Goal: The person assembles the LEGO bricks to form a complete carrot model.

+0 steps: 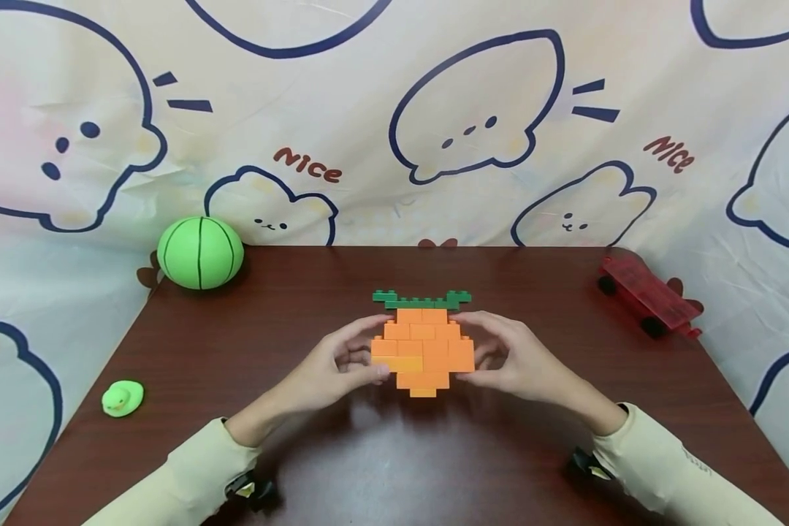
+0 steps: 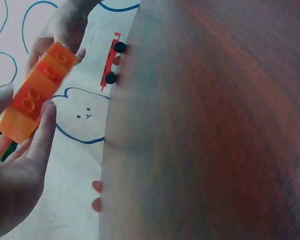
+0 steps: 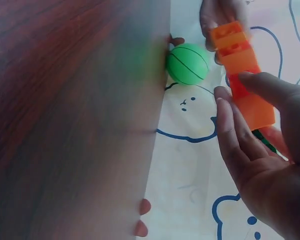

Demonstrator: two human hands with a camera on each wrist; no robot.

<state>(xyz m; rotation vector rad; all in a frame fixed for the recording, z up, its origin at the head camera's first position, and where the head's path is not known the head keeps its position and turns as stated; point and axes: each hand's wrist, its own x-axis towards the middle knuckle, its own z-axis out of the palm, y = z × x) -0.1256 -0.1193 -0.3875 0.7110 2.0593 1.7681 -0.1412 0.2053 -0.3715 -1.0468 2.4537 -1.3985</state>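
Observation:
Between both hands is a toy-brick model [image 1: 423,343], an orange stepped body that narrows to a small tip at the bottom, with a green brick piece [image 1: 422,300] across its top. My left hand [image 1: 342,358] grips its left side, thumb on the front face and fingers behind. The right hand [image 1: 509,351] holds the opposite side at the edge. In the left wrist view the orange bricks [image 2: 37,92] show studs and hollow undersides, held clear of the table. The right wrist view shows the orange bricks [image 3: 245,75] between thumb and fingers of the right hand [image 3: 265,160].
On the dark brown table [image 1: 302,467], a green ball [image 1: 200,253] with black lines sits at the back left. Nearer on the left lies a small green rubber duck [image 1: 123,398]. A red toy car [image 1: 651,296] is at the back right. A cartoon-printed cloth [image 1: 368,204] hangs behind.

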